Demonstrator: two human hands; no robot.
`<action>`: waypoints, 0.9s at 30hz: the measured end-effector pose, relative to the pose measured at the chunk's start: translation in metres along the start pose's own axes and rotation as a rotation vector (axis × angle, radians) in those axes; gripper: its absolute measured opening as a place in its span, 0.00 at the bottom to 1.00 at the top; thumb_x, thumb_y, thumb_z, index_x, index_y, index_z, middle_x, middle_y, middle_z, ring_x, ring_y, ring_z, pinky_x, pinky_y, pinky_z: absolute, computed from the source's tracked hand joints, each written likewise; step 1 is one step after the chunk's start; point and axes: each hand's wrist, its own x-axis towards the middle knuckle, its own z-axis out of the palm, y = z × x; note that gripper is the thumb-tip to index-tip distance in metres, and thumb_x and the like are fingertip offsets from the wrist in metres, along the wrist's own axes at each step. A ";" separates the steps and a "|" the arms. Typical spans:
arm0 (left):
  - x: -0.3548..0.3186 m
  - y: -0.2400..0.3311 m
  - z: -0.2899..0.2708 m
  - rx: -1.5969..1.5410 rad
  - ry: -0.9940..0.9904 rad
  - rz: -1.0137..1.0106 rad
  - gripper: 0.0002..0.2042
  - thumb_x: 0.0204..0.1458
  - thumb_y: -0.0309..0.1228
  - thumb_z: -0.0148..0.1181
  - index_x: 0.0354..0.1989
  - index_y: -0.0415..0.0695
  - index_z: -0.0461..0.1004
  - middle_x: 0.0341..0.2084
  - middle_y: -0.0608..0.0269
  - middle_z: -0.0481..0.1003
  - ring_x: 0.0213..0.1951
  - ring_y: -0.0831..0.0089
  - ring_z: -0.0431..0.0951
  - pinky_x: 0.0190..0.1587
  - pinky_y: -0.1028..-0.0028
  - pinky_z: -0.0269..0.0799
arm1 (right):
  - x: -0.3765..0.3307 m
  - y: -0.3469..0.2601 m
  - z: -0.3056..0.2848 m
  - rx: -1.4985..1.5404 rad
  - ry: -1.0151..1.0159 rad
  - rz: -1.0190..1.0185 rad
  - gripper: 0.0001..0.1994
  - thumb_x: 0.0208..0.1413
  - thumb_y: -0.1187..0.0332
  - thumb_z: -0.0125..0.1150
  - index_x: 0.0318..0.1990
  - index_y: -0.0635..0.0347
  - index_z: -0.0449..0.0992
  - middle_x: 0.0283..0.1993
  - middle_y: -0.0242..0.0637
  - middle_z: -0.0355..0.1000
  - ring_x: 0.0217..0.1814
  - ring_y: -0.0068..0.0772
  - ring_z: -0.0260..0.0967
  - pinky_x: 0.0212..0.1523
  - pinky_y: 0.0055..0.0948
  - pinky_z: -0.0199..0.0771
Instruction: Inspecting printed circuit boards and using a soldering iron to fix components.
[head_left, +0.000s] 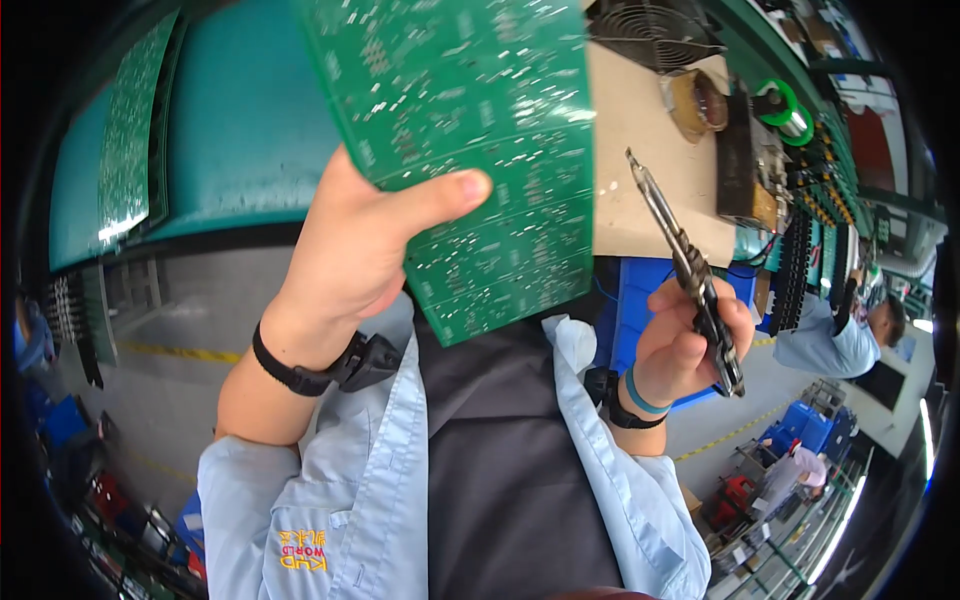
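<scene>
A large green circuit board [480, 240], dotted with shiny solder points, is gripped along its left edge by my left hand [350, 230]. The thumb lies across the board's face, and the other fingers are hidden behind it. The board tilts in front of my body, and its far end runs out of the picture at the top. To the right of it, my right hand [682, 345] is closed around a soldering iron [690, 262] with a dark wrapped handle. The iron's metal tip points up and away, apart from the board.
More green boards [130, 140] stand at the far left on the teal bench [250, 110]. Brown cardboard [640, 210] covers the bench at right, beside a tape roll [697, 104], a fan [655, 35] and a green solder spool [788, 112]. A blue bin [630, 310] sits below; a person [830, 335] is at right.
</scene>
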 end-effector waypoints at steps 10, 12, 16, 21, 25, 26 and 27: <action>-0.002 0.005 -0.007 -0.062 0.013 -0.114 0.24 0.50 0.18 0.63 0.57 0.37 0.69 0.49 0.57 0.76 0.48 0.68 0.78 0.52 0.68 0.75 | 0.046 0.068 -0.031 -0.335 0.370 0.301 0.20 0.65 0.70 0.55 0.62 0.66 0.65 0.53 0.45 0.73 0.45 0.31 0.74 0.43 0.26 0.73; -0.004 0.007 -0.007 -0.058 -0.001 -0.111 0.24 0.50 0.18 0.63 0.57 0.37 0.69 0.49 0.57 0.76 0.49 0.68 0.78 0.52 0.68 0.75 | 0.046 0.076 -0.034 -0.315 0.321 0.368 0.20 0.65 0.71 0.55 0.63 0.66 0.65 0.53 0.43 0.73 0.49 0.30 0.74 0.44 0.25 0.73; -0.006 0.010 -0.008 -0.055 -0.020 -0.120 0.23 0.50 0.18 0.64 0.57 0.37 0.69 0.48 0.57 0.76 0.49 0.68 0.78 0.52 0.68 0.75 | 0.044 0.080 -0.036 -0.246 0.324 0.379 0.19 0.65 0.71 0.55 0.61 0.66 0.66 0.53 0.43 0.73 0.50 0.30 0.73 0.44 0.25 0.73; -0.006 0.011 -0.007 -0.066 -0.072 -0.136 0.23 0.49 0.18 0.64 0.56 0.38 0.70 0.48 0.57 0.77 0.49 0.68 0.78 0.51 0.68 0.74 | 0.036 0.067 -0.033 -0.233 0.382 0.288 0.18 0.65 0.71 0.54 0.61 0.66 0.66 0.51 0.45 0.73 0.48 0.31 0.73 0.44 0.25 0.73; -0.008 0.012 -0.004 -0.074 -0.103 -0.153 0.24 0.49 0.18 0.64 0.56 0.38 0.70 0.48 0.57 0.77 0.49 0.68 0.77 0.52 0.68 0.74 | 0.030 0.046 -0.025 -0.073 0.333 0.203 0.19 0.65 0.70 0.54 0.61 0.67 0.64 0.50 0.48 0.73 0.45 0.33 0.73 0.43 0.26 0.73; -0.008 0.012 -0.003 -0.081 -0.118 -0.164 0.24 0.48 0.19 0.65 0.57 0.38 0.70 0.48 0.58 0.76 0.49 0.68 0.77 0.52 0.68 0.73 | 0.029 0.039 -0.020 -0.043 0.291 0.200 0.19 0.65 0.70 0.54 0.61 0.66 0.64 0.50 0.49 0.73 0.43 0.34 0.73 0.42 0.27 0.73; -0.008 0.012 -0.002 -0.077 -0.118 -0.166 0.24 0.48 0.19 0.65 0.57 0.38 0.70 0.48 0.58 0.76 0.49 0.68 0.77 0.52 0.68 0.73 | 0.027 0.032 -0.014 -0.010 0.249 0.198 0.19 0.65 0.70 0.54 0.61 0.65 0.63 0.50 0.51 0.73 0.42 0.35 0.74 0.42 0.28 0.74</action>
